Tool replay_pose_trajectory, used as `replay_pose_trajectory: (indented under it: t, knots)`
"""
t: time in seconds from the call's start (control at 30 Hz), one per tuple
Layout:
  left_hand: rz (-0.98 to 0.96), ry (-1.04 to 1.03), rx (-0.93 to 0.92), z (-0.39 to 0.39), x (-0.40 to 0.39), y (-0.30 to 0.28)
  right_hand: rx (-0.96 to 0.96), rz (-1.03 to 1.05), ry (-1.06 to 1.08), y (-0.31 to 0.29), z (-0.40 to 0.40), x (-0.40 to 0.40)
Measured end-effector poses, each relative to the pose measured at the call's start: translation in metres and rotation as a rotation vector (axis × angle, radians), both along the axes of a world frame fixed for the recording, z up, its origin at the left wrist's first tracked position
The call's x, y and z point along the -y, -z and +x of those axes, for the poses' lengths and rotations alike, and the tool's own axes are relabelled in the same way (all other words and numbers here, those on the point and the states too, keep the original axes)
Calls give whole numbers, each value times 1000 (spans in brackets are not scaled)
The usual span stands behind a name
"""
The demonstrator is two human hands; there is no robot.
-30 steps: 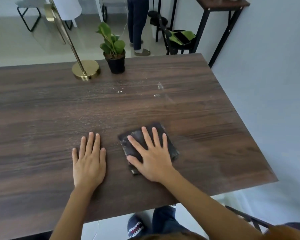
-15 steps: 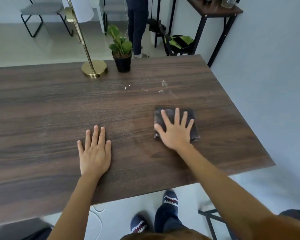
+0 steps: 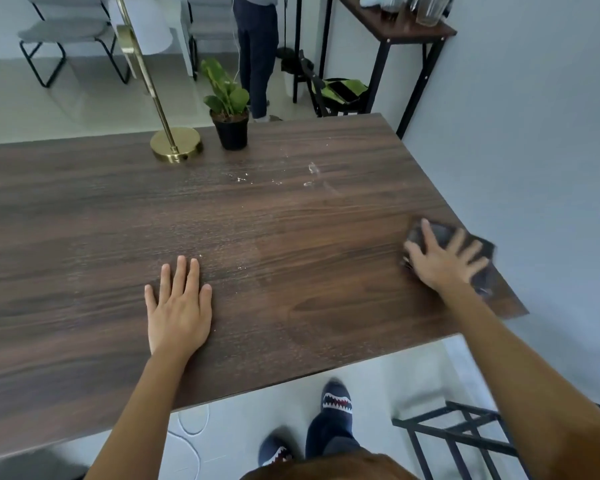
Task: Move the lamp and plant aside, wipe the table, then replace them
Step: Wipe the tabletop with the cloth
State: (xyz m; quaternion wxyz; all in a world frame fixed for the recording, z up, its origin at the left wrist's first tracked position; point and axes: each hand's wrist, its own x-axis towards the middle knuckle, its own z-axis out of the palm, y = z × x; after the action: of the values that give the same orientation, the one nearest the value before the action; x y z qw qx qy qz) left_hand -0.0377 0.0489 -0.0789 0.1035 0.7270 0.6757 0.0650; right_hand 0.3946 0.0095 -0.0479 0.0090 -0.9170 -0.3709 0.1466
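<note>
A dark wooden table [image 3: 84, 220] fills the view. My right hand [image 3: 444, 259] presses flat on a dark grey cloth [image 3: 440, 233] at the table's right edge; part of the cloth hangs past the edge. My left hand [image 3: 179, 306] lies flat on the wood near the front, fingers spread, holding nothing. At the far edge stand a brass lamp [image 3: 175, 145] with a round base and a slanted pole, and right of it a small green plant in a black pot [image 3: 230, 112]. Pale crumbs and smears [image 3: 274, 178] lie in front of the plant.
A person stands beyond the table behind the plant [image 3: 257, 53]. A tall side table [image 3: 402, 29] with glassware stands against the grey wall at the right. A black chair [image 3: 329, 95] and a grey chair [image 3: 66, 32] are behind. A black metal frame [image 3: 465, 434] sits on the floor by my feet.
My right hand has slid the cloth from the front middle of the table out to its right edge. The left hand stays flat in place.
</note>
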Motion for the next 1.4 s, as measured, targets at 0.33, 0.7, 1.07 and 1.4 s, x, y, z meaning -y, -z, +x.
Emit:
replay_pose_trajectory:
  t: [0.33, 0.7, 1.07, 1.4]
  knots:
    - [-6, 41, -12, -10, 1, -2, -18, 165, -876, 19, -154, 80]
    - [6, -165, -20, -69, 27, -3, -65, 18, -533, 4, -161, -136]
    - [30, -216, -11, -85, 35, -2, 16, 133, -1153, 18, -177, 48]
    - [4, -226, -6, -82, 34, -4, -36, 28, -791, 14, -288, -124]
